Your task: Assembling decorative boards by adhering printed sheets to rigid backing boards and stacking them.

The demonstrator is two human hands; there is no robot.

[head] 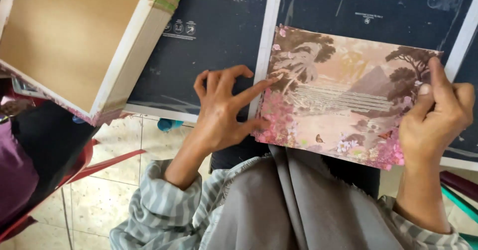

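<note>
- While our left hand (219, 113) keeps its fingers (259, 87) spread wide, the index and thumb tips touch the left edge of the printed card (338, 98); they press rather than pinch.
- Our right hand (435, 123) grips the card's right edge, thumb (438, 78) laid flat on the printed face, the other fingers curled behind it out of sight.
- Between the two sets of fingers the card lies nearly flat, showing trees, a mountain, pink flowers and small butterflies around a block of fine text.
- Under the card and beyond our fingertips lie dark panels (214, 41) with white borders.
- Below our wrists sit grey cloth (294, 205) and striped sleeves (159, 210).
- Far to the left of our left fingers, a tan board with a patterned edge (74, 36) tilts above a speckled tile floor (109, 180).
</note>
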